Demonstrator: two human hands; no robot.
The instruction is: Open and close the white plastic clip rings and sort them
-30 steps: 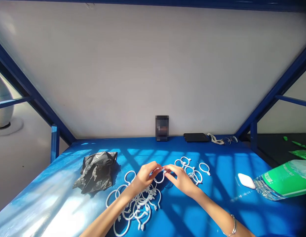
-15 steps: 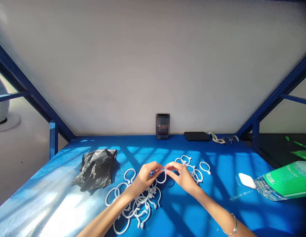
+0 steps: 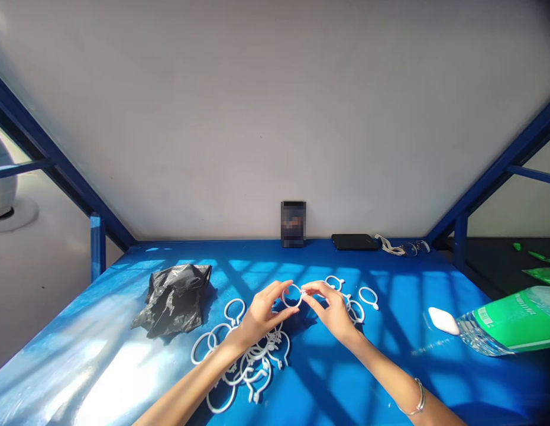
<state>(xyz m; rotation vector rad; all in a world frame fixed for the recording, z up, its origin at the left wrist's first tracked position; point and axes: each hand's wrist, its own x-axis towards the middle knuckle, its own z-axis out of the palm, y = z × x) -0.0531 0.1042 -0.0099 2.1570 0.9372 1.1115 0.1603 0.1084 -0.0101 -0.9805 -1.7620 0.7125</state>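
A white plastic ring (image 3: 293, 305) is held up between both hands over the blue table. My left hand (image 3: 265, 310) grips its left side, thumb below and fingers above. The fingertips of my right hand (image 3: 330, 307) pinch the small clasp on the ring's right side; whether the clasp is closed is too small to tell. Below my left hand lies a pile of white rings (image 3: 257, 355), several of them gaping at the clasp. Behind my right hand is a smaller group of rings (image 3: 355, 312), with a single ring (image 3: 368, 298) apart on its right.
A crumpled black plastic bag (image 3: 177, 299) sits at left. Along the wall are an upright pixelated dark object (image 3: 293, 225), a black phone (image 3: 353, 242) and glasses (image 3: 414, 248). At right lie a white case (image 3: 443, 320) and a green-labelled bottle (image 3: 514, 319).
Both hands have risen slightly with the ring. It has turned so its clasp faces right, and my left hand now spans its left side instead of pinching near the clasp.
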